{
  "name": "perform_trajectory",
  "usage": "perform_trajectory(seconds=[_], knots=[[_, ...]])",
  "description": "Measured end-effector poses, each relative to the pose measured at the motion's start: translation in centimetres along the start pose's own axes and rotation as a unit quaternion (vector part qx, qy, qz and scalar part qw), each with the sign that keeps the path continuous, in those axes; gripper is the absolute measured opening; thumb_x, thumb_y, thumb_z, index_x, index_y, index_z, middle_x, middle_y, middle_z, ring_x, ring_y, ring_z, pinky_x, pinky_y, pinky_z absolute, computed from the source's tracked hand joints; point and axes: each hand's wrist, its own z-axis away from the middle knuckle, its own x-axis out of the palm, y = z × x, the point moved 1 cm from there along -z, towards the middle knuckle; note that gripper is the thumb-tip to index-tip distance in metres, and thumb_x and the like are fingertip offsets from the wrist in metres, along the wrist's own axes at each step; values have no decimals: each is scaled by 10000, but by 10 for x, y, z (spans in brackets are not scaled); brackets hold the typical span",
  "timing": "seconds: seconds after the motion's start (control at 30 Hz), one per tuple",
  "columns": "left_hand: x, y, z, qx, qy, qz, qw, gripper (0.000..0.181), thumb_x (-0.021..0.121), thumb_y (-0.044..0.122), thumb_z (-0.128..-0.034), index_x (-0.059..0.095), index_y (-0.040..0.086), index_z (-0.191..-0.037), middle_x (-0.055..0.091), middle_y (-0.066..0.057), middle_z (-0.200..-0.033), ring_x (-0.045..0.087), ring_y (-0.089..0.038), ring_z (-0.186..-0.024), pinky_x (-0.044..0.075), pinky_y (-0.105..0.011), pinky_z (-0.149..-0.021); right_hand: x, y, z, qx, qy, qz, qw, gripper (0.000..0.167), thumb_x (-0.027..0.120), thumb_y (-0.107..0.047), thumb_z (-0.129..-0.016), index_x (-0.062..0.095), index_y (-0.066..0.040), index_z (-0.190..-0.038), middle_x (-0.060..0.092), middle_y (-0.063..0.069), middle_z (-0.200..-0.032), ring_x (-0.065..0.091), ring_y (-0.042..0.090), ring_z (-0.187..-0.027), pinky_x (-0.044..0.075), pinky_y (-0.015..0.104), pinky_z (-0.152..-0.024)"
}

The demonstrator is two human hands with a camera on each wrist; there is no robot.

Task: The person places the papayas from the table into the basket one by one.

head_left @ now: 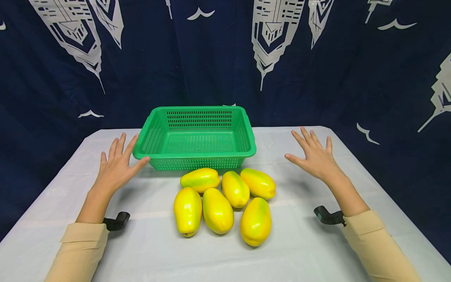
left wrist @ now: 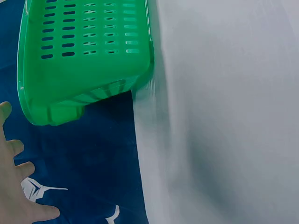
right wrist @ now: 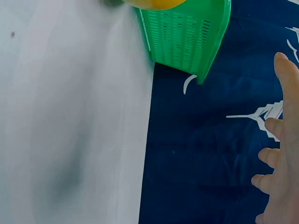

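Several yellow papayas with greenish patches lie in a loose cluster on the table, one of them a papaya [head_left: 256,222] at the front right. Just behind them stands a green plastic basket [head_left: 194,155] with slotted sides and nothing inside. My left hand [head_left: 118,166] hovers with spread fingers at the basket's left front corner; whether the thumb touches the rim I cannot tell. Over the table's right side my right hand [head_left: 317,158] is held up, fingers spread and holding nothing, apart from the basket and papayas. The right wrist view shows part of a papaya [right wrist: 156,3] before the basket.
A white cloth covers the table [head_left: 141,250]. Behind it hangs a dark blue curtain [head_left: 211,58] with white building and bird prints. Each wrist wears a black camera band, such as the left band [head_left: 117,221].
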Motion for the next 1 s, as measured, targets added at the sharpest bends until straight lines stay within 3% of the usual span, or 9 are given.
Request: perform_trajectory(seconds=[0.4, 0.63, 1.0], knots=[[4, 1, 0, -75, 225, 243, 9994, 735, 362, 636, -872, 76, 310, -1465, 20, -139, -1529, 58, -406, -1376, 93, -708, -977, 3, -3, 4, -120, 229, -153, 9995, 791, 463, -600, -848, 155, -215, -1466, 76, 129, -1529, 102, 400, -1382, -107, 650, -1023], [7, 2, -1, -125, 505, 223, 9984, 714, 352, 627, -879, 144, 271, -1462, 131, -173, -1502, 137, -412, -1350, 72, -680, -1004, 5, -5, 5, -184, 450, -273, 9984, 777, 480, -583, -848, 182, -210, -1461, 104, 122, -1527, 129, 391, -1380, -84, 641, -1038], [12, 2, -2, -249, 912, 656, 9934, 685, 321, 602, -901, 194, 219, -1455, 178, -184, -1490, 186, -415, -1343, 126, -652, -1002, 10, -13, 10, -351, 709, -412, 9960, 750, 516, -546, -845, 238, -197, -1447, 167, 132, -1513, 187, 390, -1366, -37, 657, -1035]])
